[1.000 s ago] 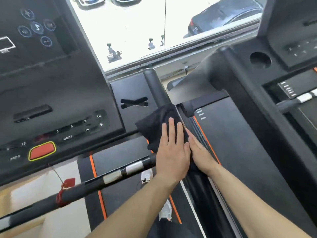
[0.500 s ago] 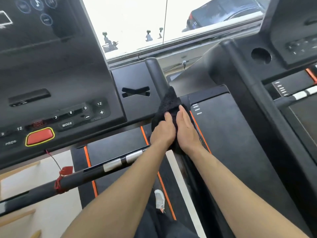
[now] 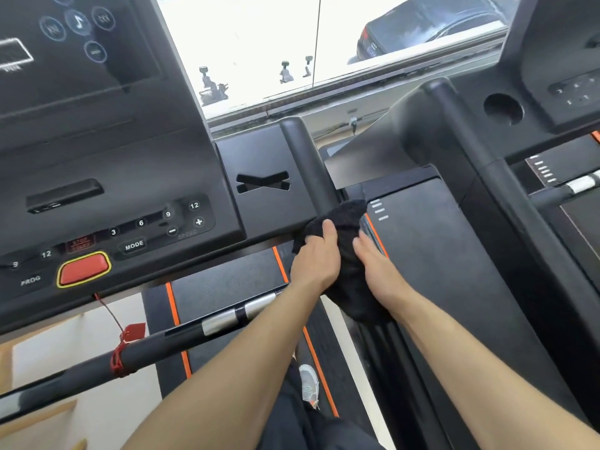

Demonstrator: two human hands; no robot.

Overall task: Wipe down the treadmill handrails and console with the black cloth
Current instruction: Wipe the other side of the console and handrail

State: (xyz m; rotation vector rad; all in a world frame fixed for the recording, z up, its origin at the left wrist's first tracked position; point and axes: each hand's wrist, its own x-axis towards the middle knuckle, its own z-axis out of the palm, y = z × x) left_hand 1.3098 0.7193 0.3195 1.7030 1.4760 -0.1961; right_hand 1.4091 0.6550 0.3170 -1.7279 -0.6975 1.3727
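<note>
The black cloth (image 3: 347,251) is draped over the treadmill's right handrail (image 3: 305,164), just below where the rail meets the console (image 3: 107,164). My left hand (image 3: 316,258) grips the cloth from the left side, thumb curled over its top. On the cloth's right side my right hand (image 3: 376,264) presses flat, fingers straight along the rail. The rail under the cloth is hidden. Lower down the same rail (image 3: 389,352) shows bare.
A front crossbar (image 3: 181,334) with silver sensor bands runs under my left forearm, a red safety clip (image 3: 121,355) tied on it. The red stop button (image 3: 83,267) sits at the console's lower edge. A second treadmill (image 3: 480,177) stands close on the right.
Both hands and the cloth slid up the handrail toward the console, then settled slightly lower. My left hand went from lying flat on the cloth to gripping it.
</note>
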